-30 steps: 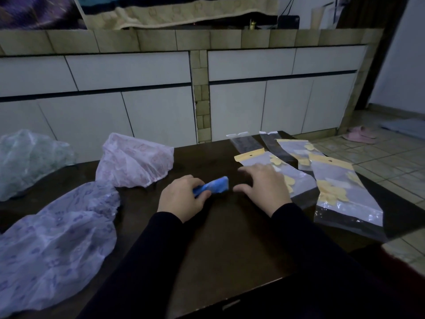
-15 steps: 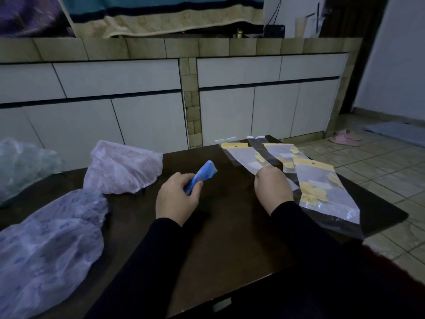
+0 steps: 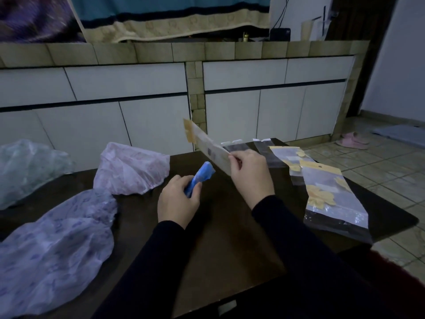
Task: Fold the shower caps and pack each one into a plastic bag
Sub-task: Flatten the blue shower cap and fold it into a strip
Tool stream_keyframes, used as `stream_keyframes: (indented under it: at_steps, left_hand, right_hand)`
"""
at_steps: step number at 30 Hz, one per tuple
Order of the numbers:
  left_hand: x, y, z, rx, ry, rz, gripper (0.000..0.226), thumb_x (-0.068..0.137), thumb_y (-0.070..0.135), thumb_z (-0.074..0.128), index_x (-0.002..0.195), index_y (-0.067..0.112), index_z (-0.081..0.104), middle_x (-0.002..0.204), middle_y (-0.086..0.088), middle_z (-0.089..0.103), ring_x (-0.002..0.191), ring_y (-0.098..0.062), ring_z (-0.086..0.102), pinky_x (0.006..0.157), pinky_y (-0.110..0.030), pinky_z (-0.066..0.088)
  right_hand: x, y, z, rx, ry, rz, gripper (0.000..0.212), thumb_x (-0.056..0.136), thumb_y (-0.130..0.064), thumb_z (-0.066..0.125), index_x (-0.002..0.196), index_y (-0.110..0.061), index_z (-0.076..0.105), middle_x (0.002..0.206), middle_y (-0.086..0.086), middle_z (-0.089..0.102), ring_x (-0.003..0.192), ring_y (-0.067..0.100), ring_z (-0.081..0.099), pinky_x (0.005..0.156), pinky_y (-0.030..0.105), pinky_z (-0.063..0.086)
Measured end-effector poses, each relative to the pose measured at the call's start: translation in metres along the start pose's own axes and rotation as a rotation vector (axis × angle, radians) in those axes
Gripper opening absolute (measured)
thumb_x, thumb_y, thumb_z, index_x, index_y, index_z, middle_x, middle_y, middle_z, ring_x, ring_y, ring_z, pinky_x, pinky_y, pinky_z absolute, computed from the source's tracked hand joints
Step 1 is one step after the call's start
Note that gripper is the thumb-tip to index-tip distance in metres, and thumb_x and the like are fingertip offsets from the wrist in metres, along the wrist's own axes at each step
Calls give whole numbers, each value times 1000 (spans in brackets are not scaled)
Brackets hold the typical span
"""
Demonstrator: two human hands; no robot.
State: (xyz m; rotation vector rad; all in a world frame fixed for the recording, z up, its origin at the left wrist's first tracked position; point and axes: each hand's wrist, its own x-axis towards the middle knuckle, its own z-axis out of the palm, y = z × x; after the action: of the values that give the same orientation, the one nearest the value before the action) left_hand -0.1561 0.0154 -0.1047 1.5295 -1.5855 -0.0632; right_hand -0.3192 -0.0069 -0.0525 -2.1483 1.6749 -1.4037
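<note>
Right hand (image 3: 249, 173) lifted bag (image 3: 207, 146) off table (image 3: 230, 238), left hand (image 3: 178, 201) grips cap (image 3: 201, 177).

Probably a home kitchen: white cabinet doors (image 3: 271, 111) under a tiled counter (image 3: 161, 52), tiled floor (image 3: 379, 171), pink slippers (image 3: 353, 140).

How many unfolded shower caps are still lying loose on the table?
3: a pink cap at the back near the middle, a purple cap at the front left, and a pale green cap at the far left, partly cut off. Others could lie out of frame.
</note>
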Motion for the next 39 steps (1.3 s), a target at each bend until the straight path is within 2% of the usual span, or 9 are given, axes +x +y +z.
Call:
stream_keyframes:
  at_steps: [3, 6, 10, 13, 17, 21, 23, 28, 39]
  left_hand:
    - [-1, -4, -8, -41, 56, -39, 25, 90, 32, 62, 113, 22, 65, 85, 9, 57, 75, -4, 55, 68, -16, 43]
    - [0, -7, -13, -205, 105, -116, 26, 89, 31, 64, 113, 21, 66, 90, 10, 61, 82, -4, 58, 77, -23, 51]
    - [-2, -8, -16, -393, 19, -258, 23, 90, 34, 63, 111, 26, 66, 95, 10, 66, 89, -5, 62, 84, -31, 55]
    - [-1, -8, -19, -356, -82, -289, 27, 91, 35, 62, 116, 27, 63, 97, 11, 65, 90, -3, 61, 80, -22, 52]
    - [2, -7, -23, -315, -208, -300, 32, 91, 36, 61, 121, 25, 62, 104, 11, 63, 94, -2, 58, 85, -25, 50]
    - [7, -6, -30, -359, -251, -375, 25, 91, 37, 61, 113, 24, 65, 95, 12, 64, 90, -4, 58, 73, -22, 48]
    - [13, -6, -34, -353, -284, -408, 26, 90, 38, 62, 111, 24, 66, 96, 12, 64, 91, -4, 58, 73, -23, 47]
    - [20, -9, -37, -249, -403, -426, 19, 86, 35, 68, 104, 31, 65, 109, 8, 64, 102, -9, 58, 95, -34, 48]
    - [9, -19, -48, -123, -492, -539, 14, 86, 28, 69, 99, 28, 64, 107, 6, 63, 98, -9, 56, 85, -25, 44]
  right_hand:
    - [3, -8, 6, 278, 63, 113, 19, 97, -22, 55, 110, -14, 67, 102, -7, 56, 80, -4, 51, 63, 4, 42]
    - [1, -6, 14, 501, 63, 339, 13, 98, -21, 53, 107, -17, 61, 95, -7, 59, 86, 3, 56, 74, 15, 46]
    - [-18, 6, 25, 533, -125, 594, 46, 97, -11, 51, 138, -21, 34, 105, -3, 57, 85, 7, 57, 63, 17, 46]
    - [-30, 6, 36, 166, -265, 514, 58, 94, -12, 55, 143, -25, 27, 133, 7, 45, 114, 18, 53, 82, 24, 48]
    - [-28, 2, 40, -366, -335, 132, 58, 85, -22, 64, 137, -26, 41, 138, 5, 33, 124, 22, 39, 99, 38, 40]
    - [-18, 6, 34, -265, -773, -27, 40, 93, -17, 54, 128, -37, 55, 142, -4, 47, 139, 26, 29, 116, 50, 10]
    - [-19, 10, 30, -224, -872, -47, 41, 97, -24, 50, 134, -42, 49, 146, -4, 44, 137, 24, 33, 114, 45, 22]
    - [-20, 9, 36, -433, -800, -201, 43, 95, -49, 47, 138, -43, 45, 131, 0, 46, 122, 20, 43, 99, 41, 33]
    - [-21, 26, 58, -74, -586, 51, 18, 87, -37, 67, 104, -32, 70, 117, -15, 54, 108, 7, 52, 93, 27, 43]
